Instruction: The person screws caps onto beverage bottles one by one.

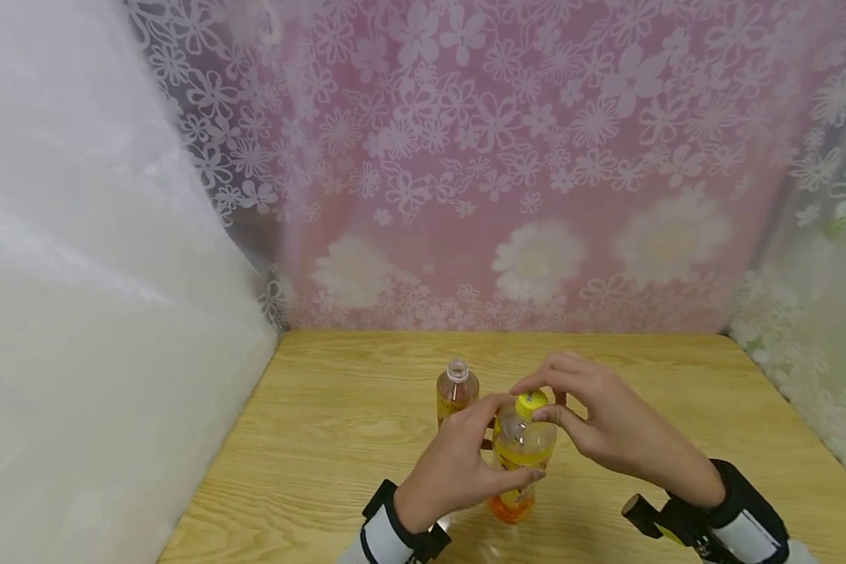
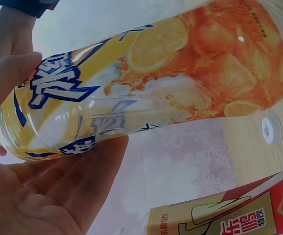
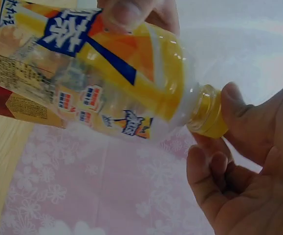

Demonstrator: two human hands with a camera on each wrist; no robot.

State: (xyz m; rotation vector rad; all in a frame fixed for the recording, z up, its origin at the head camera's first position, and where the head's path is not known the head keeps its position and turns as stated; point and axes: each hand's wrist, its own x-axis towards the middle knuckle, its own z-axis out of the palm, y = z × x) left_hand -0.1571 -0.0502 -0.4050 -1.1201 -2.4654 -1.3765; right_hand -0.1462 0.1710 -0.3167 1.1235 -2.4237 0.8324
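Observation:
A clear plastic drink bottle [image 1: 525, 448] with a yellow and orange label stands on the table, in front of me. My left hand [image 1: 458, 454] grips its body, thumb on the near side and fingers round behind. At the neck, my right hand [image 1: 592, 407] pinches the yellow cap [image 1: 531, 403] between thumb and fingers. The right wrist view shows the cap [image 3: 210, 115] seated over the neck, with the right thumb against its side. The bottle [image 2: 146, 78] fills much of the left wrist view, its label printed with lemon slices and orange ice.
A second bottle [image 1: 457, 392], uncapped with a red and gold label, stands just behind my left hand. A white cap [image 2: 272, 129] lies on the wooden table [image 1: 324, 439] near it. White sheeting [image 1: 113, 313] borders the left side, and a pink flowered curtain [image 1: 465, 274] hangs behind.

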